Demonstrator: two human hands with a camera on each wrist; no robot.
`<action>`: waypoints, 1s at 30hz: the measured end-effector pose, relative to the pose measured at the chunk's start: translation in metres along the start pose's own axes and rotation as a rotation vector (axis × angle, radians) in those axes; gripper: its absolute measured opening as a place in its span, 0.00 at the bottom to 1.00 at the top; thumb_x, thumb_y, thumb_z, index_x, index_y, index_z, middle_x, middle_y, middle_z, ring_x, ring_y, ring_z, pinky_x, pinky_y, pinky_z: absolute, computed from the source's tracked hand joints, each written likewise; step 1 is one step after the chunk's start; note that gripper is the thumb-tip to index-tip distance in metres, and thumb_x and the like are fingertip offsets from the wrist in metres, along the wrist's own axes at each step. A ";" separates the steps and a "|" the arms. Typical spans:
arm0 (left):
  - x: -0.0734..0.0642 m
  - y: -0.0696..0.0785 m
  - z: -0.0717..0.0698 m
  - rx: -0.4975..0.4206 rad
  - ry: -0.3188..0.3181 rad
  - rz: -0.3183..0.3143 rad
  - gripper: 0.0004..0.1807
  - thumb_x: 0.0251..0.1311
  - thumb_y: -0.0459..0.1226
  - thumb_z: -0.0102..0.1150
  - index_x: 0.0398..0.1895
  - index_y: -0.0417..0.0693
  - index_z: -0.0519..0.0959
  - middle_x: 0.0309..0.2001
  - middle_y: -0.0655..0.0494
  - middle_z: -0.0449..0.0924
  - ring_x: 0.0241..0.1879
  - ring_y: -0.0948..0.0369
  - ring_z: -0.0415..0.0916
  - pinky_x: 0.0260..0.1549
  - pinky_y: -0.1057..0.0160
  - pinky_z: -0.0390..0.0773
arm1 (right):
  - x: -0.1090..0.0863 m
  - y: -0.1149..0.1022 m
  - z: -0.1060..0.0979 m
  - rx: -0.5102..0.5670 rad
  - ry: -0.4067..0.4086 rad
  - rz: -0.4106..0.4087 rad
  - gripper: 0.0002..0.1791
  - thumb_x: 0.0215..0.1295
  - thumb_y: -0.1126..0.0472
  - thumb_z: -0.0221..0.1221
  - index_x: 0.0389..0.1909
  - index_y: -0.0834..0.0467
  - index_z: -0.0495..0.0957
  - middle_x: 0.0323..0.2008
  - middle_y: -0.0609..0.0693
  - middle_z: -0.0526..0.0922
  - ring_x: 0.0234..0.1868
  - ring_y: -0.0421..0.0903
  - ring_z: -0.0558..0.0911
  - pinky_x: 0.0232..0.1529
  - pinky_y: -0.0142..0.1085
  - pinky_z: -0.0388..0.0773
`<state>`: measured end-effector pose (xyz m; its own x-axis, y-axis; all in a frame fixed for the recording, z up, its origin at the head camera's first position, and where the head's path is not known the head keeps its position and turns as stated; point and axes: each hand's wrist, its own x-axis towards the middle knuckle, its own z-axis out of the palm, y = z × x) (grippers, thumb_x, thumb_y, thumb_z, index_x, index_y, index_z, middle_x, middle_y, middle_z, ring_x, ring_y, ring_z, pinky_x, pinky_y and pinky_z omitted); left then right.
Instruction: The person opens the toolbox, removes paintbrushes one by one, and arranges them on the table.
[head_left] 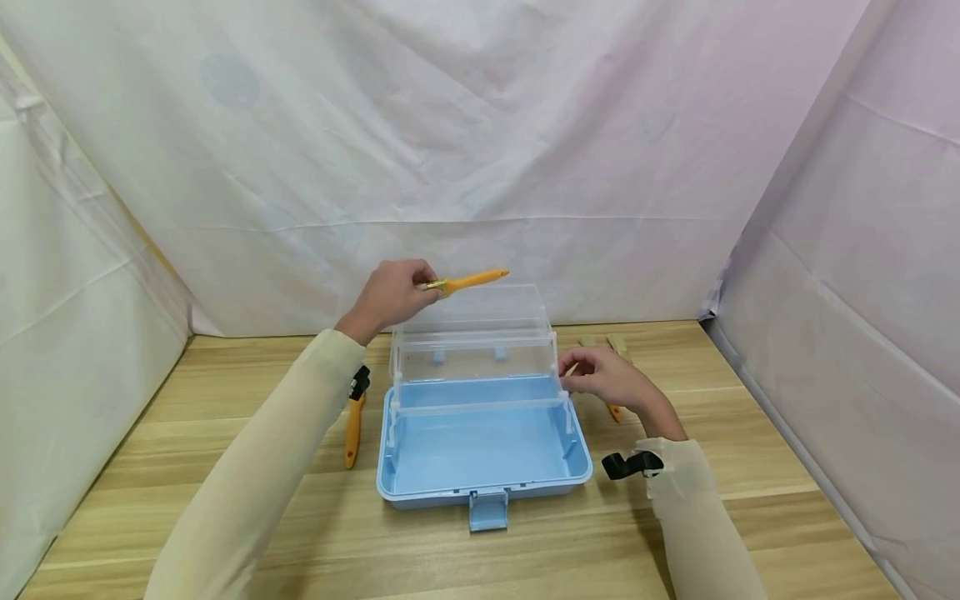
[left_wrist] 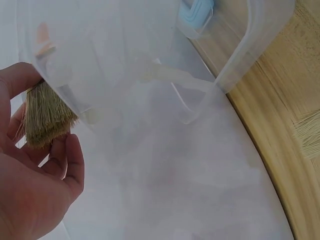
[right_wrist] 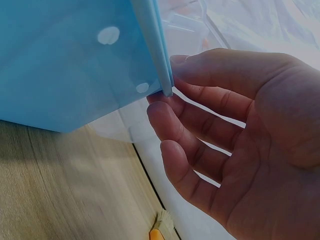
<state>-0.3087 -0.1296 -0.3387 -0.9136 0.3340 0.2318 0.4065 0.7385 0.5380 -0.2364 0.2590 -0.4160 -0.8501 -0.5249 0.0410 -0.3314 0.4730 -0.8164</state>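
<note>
In the head view my left hand grips a paintbrush near its bristle end, its orange handle pointing right. The brush is raised in front of the clear lid of a light blue toolbox, which stands open. Pale bristles show between thumb and fingers in the left wrist view. My right hand holds the toolbox rim at its back right corner. In the right wrist view the thumb and curled fingers meet around the rim edge.
Clear fold-out trays rise over the toolbox's back half. An orange-handled brush lies left of the box. Two more brushes lie to the right, one with pale bristles, partly behind my right hand. White cloth hangs behind the wooden table.
</note>
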 end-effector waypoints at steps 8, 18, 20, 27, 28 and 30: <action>-0.005 0.001 -0.003 -0.057 0.048 0.016 0.11 0.75 0.40 0.67 0.51 0.41 0.87 0.48 0.45 0.91 0.44 0.49 0.85 0.44 0.50 0.83 | -0.001 -0.001 0.000 0.014 -0.007 -0.011 0.02 0.76 0.69 0.65 0.46 0.63 0.84 0.42 0.55 0.85 0.41 0.59 0.85 0.43 0.46 0.85; -0.021 0.008 -0.002 -0.135 0.130 0.042 0.10 0.73 0.39 0.70 0.50 0.42 0.88 0.48 0.46 0.91 0.47 0.49 0.86 0.45 0.50 0.84 | -0.001 -0.001 0.000 -0.010 0.000 0.008 0.03 0.76 0.69 0.65 0.46 0.62 0.84 0.42 0.55 0.85 0.41 0.54 0.85 0.43 0.41 0.85; -0.025 0.010 -0.002 -0.159 0.142 0.041 0.10 0.73 0.40 0.71 0.50 0.43 0.88 0.47 0.47 0.91 0.46 0.50 0.86 0.44 0.50 0.84 | -0.001 -0.002 0.000 -0.009 0.001 0.009 0.03 0.76 0.69 0.65 0.46 0.62 0.84 0.42 0.55 0.85 0.41 0.53 0.85 0.43 0.40 0.84; -0.042 0.017 -0.004 -0.218 0.160 0.029 0.11 0.73 0.41 0.72 0.50 0.44 0.88 0.48 0.48 0.91 0.46 0.50 0.86 0.47 0.48 0.85 | -0.001 -0.001 -0.001 -0.011 0.004 0.011 0.03 0.76 0.69 0.65 0.46 0.62 0.84 0.43 0.55 0.85 0.41 0.53 0.85 0.43 0.38 0.84; -0.044 0.018 -0.004 -0.219 0.163 0.029 0.11 0.72 0.41 0.73 0.50 0.45 0.88 0.48 0.48 0.91 0.46 0.50 0.86 0.47 0.47 0.85 | -0.001 -0.001 -0.001 -0.011 0.003 0.011 0.03 0.76 0.69 0.65 0.46 0.62 0.84 0.43 0.55 0.85 0.41 0.52 0.85 0.43 0.38 0.84; -0.048 0.019 -0.004 -0.220 0.169 0.030 0.11 0.72 0.42 0.74 0.50 0.45 0.88 0.47 0.49 0.91 0.46 0.51 0.86 0.47 0.47 0.85 | -0.001 0.000 -0.001 -0.010 0.002 0.013 0.03 0.76 0.69 0.65 0.46 0.62 0.84 0.43 0.55 0.85 0.41 0.52 0.85 0.43 0.39 0.84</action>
<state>-0.2575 -0.1345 -0.3361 -0.8974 0.2376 0.3718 0.4382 0.5787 0.6878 -0.2360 0.2598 -0.4154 -0.8551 -0.5175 0.0312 -0.3244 0.4871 -0.8108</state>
